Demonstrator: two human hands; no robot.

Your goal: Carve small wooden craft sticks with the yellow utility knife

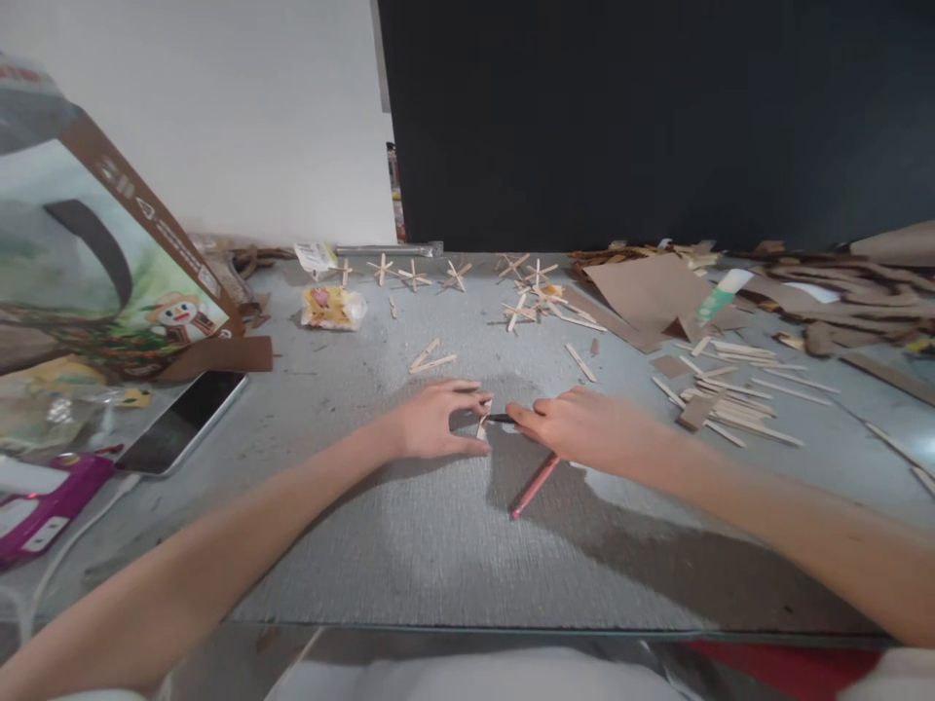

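My left hand [440,419] rests on the table with thumb and fingers curved round a short wooden craft stick [483,428], steadying it at both ends. Across from it, my right hand [566,424] is closed on a slim dark-tipped tool [501,419], whose point touches the stick's middle. The tool's exact kind is hidden by my fingers. A pink pencil-like rod [535,487] sticks out below my right palm; whether it belongs to that tool I cannot tell. Just beyond my left hand lie sticks joined in a V [432,358].
Star-shaped stick pieces [413,276] line the back. Loose sticks [730,399], brown cardboard [639,292] and a green-and-white glue tube [723,295] lie right. A yellow packet [332,308], phone [182,421], purple power strip [51,511] and printed box [109,234] are left.
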